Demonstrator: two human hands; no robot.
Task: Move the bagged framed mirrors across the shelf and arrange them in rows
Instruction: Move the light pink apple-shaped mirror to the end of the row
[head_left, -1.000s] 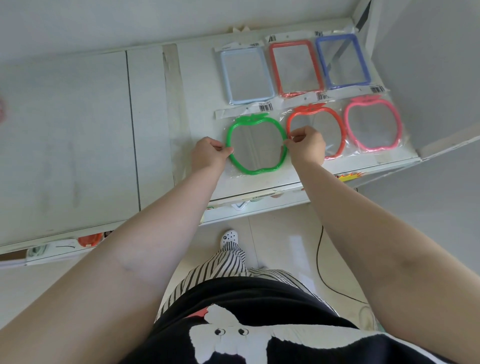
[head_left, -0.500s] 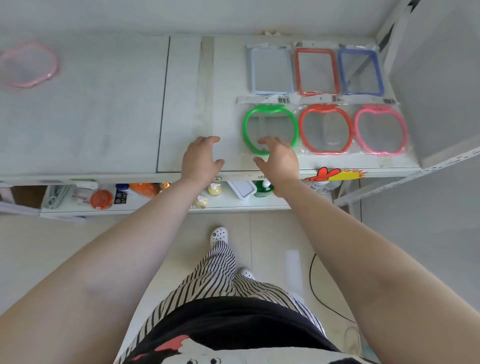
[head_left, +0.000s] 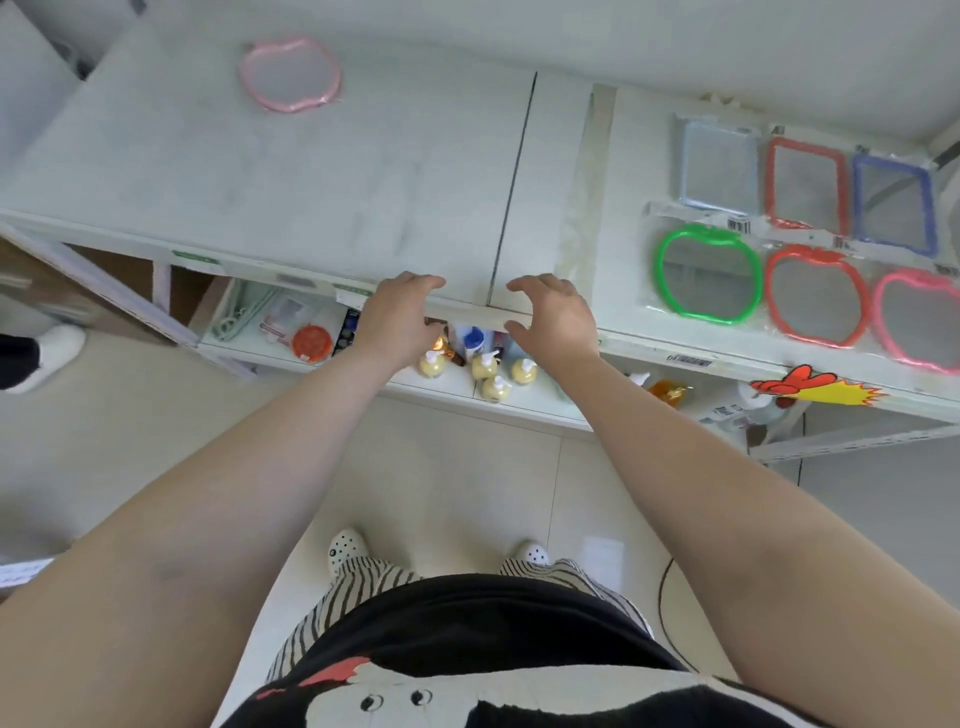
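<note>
From the head view, the person is standing at the shelf (head_left: 311, 171) with both hands hovering over its front edge, between fetches as I judge it. The left hand (head_left: 397, 312) and the right hand (head_left: 558, 314) are each loosely curled, their grip holding nothing. Six bagged mirrors are lying in two rows at the right end: the light blue mirror (head_left: 719, 169), red rectangular mirror (head_left: 805, 182) and dark blue mirror (head_left: 893, 202) behind, the green apple mirror (head_left: 709, 270), red apple mirror (head_left: 815, 296) and pink apple mirror (head_left: 917, 322) in front. One pale pink apple mirror (head_left: 290, 73) is lying alone, well apart at the far left. Reaching it is probably calling for a long stretch leftward. Nothing is standing in the way; small bottles (head_left: 488, 371) are sitting on the lower shelf
</note>
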